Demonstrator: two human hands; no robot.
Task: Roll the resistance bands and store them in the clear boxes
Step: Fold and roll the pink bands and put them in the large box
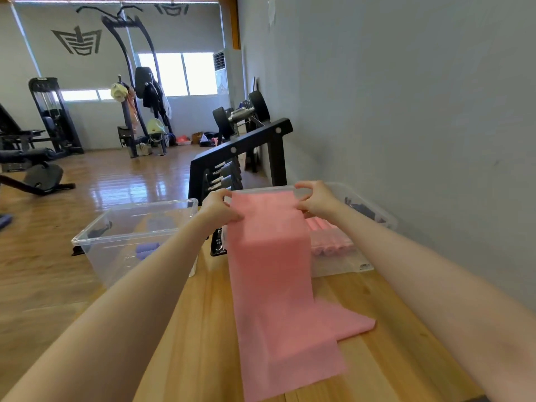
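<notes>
Head view, inventory:

1. Flat pink stretchy resistance band [272, 274], unrolled. Far end lifted above the wooden counter [377, 358]; rest drapes down onto the counter toward the camera, w/ a second layer or fold poking out to the right near the bottom.
2. Left hand [221, 208]: fingers and thumb pinch the band's far left corner.
3. Right hand [314, 200]: fingers curled, pinching the band's far right corner. Both hands level, apart by the band's width.
4. Clear plastic box, right [385, 220]: on the counter against the grey wall [406, 111], behind the held band. Holds several rolled pink bands [327, 239] side by side; dark items at its far end, too blurred to tell what.
5. Clear plastic box, left [116, 224]: at the counter's left edge. Holds rolled purple bands [148, 249].
6. Black dumbbell rack [246, 152]: beyond the boxes, along the wall, dumbbells on it.
7. Bkgd: wooden gym floor [116, 175], weight machines, windows.
</notes>
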